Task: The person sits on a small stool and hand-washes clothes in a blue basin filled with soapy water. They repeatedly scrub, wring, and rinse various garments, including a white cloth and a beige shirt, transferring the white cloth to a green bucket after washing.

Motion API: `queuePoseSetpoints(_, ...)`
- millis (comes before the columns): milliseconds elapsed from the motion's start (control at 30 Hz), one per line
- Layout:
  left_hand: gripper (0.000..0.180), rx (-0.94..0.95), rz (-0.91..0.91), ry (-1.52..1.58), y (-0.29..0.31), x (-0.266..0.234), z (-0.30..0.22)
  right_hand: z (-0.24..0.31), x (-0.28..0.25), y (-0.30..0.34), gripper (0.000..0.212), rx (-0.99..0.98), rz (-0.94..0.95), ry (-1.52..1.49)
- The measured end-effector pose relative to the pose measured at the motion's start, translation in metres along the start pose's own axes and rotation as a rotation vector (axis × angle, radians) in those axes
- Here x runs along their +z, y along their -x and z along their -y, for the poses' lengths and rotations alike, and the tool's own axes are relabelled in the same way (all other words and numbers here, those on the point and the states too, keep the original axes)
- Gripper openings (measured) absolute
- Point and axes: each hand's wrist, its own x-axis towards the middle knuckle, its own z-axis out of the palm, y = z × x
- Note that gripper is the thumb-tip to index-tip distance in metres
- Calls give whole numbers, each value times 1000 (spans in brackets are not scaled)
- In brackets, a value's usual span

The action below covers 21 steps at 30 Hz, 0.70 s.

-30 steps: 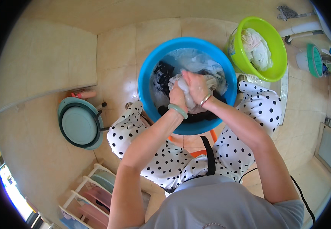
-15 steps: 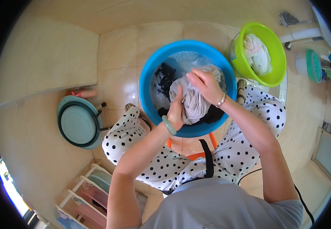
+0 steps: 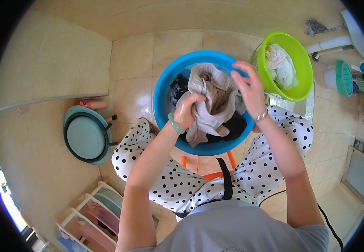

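A wet, pale beige garment (image 3: 209, 111) with a gathered waistband is bunched over the blue basin (image 3: 158, 101) between my knees, its opening facing up. My left hand (image 3: 185, 112) is closed on the garment's left edge, thumb over the fabric. To the right of it, my right hand (image 3: 251, 94) is raised over the basin's right rim, fingers apart and holding nothing. Dark clothes (image 3: 233, 127) lie in the basin under the garment, and black cloth (image 3: 177, 90) sits in sudsy water at its left side.
A lime green bucket (image 3: 307, 63) holding white cloth (image 3: 282, 69) stands at the far right. Teal basins (image 3: 85, 136) lean against the left wall. A white rack (image 3: 79, 214) stands at lower left. Orange stool legs (image 3: 231, 158) show below the blue basin.
My right hand has let go of the garment and moved right, its fingers spreading. The bunched garment has opened out, showing its waistband. My left hand still grips it, slightly further left.
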Motion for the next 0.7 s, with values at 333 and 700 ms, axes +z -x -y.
queuePoseSetpoints(333,84,-39,358,194,17,17,-5,-21,-2,-9,55,586,653,-161)
queuePoseSetpoints(700,28,221,-139,-402,3,-17,20,-27,1,30,17,334,714,-4)
